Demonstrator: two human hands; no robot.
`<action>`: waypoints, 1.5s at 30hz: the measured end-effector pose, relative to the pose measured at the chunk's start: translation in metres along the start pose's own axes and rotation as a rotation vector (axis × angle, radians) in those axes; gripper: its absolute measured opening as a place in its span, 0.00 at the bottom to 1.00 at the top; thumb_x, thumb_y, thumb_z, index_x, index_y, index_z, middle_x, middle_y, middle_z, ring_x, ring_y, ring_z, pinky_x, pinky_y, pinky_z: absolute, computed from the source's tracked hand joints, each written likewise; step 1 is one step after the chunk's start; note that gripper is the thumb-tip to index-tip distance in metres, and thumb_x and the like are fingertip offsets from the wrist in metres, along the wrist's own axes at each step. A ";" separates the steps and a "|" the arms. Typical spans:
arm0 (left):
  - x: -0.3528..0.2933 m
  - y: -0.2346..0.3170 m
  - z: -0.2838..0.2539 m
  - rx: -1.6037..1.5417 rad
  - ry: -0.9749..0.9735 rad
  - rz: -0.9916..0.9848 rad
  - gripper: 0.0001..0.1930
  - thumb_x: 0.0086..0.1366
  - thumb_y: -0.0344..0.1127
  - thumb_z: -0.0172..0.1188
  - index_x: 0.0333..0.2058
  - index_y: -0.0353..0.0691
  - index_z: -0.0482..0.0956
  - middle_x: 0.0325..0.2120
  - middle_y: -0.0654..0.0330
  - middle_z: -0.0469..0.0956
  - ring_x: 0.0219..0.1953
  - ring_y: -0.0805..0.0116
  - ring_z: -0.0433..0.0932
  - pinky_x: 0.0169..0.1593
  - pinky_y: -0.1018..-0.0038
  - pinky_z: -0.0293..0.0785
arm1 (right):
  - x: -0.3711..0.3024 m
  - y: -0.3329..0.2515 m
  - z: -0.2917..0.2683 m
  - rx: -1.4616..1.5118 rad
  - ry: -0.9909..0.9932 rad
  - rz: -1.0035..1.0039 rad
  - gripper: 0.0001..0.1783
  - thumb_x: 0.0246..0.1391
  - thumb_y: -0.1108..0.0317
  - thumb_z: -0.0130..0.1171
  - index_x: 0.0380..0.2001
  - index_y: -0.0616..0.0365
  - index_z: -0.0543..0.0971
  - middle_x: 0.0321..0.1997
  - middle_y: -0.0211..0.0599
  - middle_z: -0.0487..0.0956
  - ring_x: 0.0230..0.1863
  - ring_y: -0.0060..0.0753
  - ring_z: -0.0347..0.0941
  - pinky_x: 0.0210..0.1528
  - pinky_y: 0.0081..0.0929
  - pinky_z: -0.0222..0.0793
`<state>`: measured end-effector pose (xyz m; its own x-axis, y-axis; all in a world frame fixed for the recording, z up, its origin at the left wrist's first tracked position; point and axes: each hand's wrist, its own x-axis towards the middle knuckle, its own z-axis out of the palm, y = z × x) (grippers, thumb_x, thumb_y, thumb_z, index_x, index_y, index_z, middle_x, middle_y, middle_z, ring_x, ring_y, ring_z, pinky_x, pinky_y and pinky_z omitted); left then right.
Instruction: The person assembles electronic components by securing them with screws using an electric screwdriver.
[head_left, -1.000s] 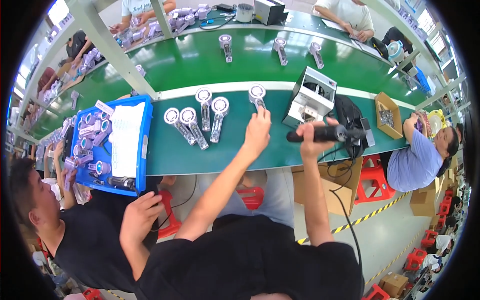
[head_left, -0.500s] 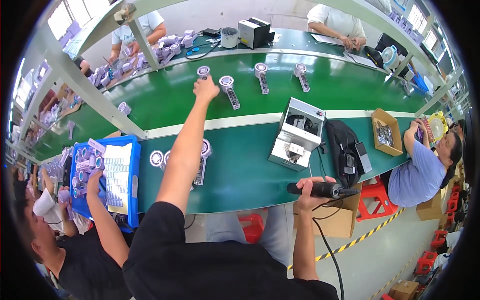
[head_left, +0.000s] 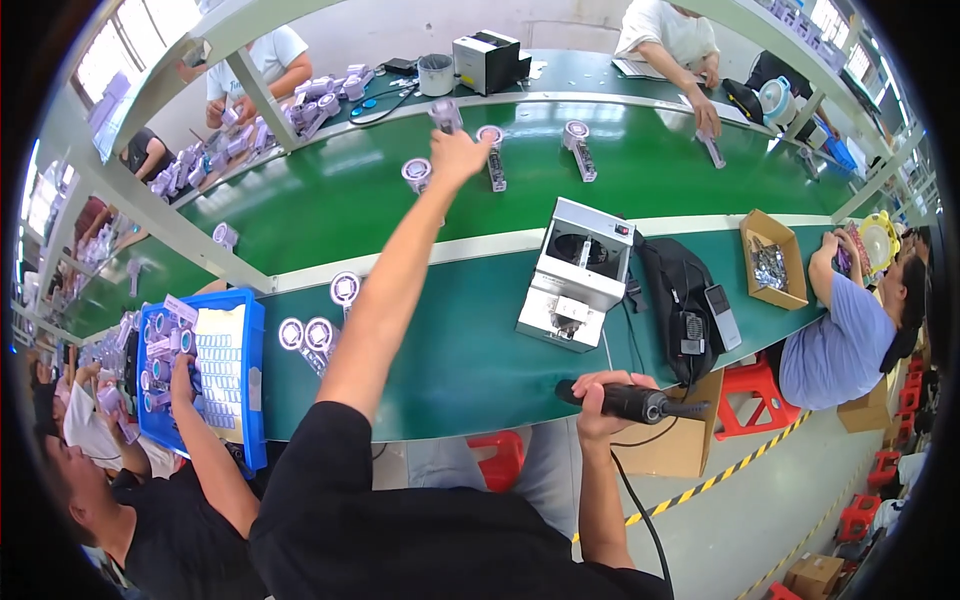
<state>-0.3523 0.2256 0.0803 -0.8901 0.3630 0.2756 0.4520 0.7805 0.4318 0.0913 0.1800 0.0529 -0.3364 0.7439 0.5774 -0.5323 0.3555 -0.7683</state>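
Note:
My left hand reaches out over the green belt, its fingers closed on the handle of a lilac handheld fan with a round head. Next to it on the belt lie other such fans: one nearer, partly behind my forearm, and two to the right, being the closer, with inner parts showing in the handle. In my right hand, above the bench's front edge, is a black corded electric screwdriver, its tip toward the right. Several fans, one marked here, lie on the bench beside my left arm.
On the bench stand a silver screw-feeding machine, a black bag and a cardboard box of small metal parts. At left, a co-worker reaches into a blue bin of fans. Another person's hand touches a fan across the belt.
My left hand has moved right with the fan in it. The other belt fans have shifted left in view. Across the belt, a person's hand has reached out to another fan.

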 end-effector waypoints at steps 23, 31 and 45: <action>-0.025 0.129 0.125 -0.128 -0.097 -0.157 0.62 0.47 0.82 0.54 0.54 0.16 0.67 0.58 0.32 0.59 0.59 0.40 0.63 0.57 0.49 0.65 | 0.010 0.004 -0.006 0.025 -0.042 0.136 0.31 0.55 0.76 0.60 0.54 0.52 0.53 0.27 0.40 0.74 0.22 0.31 0.71 0.31 0.29 0.74; -0.039 0.118 0.102 -0.289 -0.015 -0.289 0.55 0.40 0.50 0.74 0.57 0.18 0.54 0.53 0.42 0.64 0.56 0.49 0.68 0.55 0.62 0.72 | 0.012 -0.005 0.015 -0.104 0.005 0.031 0.27 0.59 0.68 0.62 0.53 0.64 0.59 0.21 0.39 0.72 0.19 0.28 0.69 0.27 0.26 0.69; -0.266 -0.008 -0.076 -0.282 0.111 -0.258 0.32 0.53 0.51 0.64 0.42 0.24 0.71 0.45 0.37 0.67 0.50 0.40 0.70 0.46 0.49 0.72 | 0.019 -0.002 0.012 -0.072 0.052 0.036 0.26 0.59 0.76 0.62 0.57 0.65 0.63 0.24 0.36 0.70 0.19 0.27 0.68 0.26 0.28 0.70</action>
<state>-0.1147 0.0848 0.0688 -0.9718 0.1040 0.2117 0.2264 0.6632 0.7134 0.0761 0.1864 0.0687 -0.3128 0.7847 0.5352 -0.4630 0.3660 -0.8073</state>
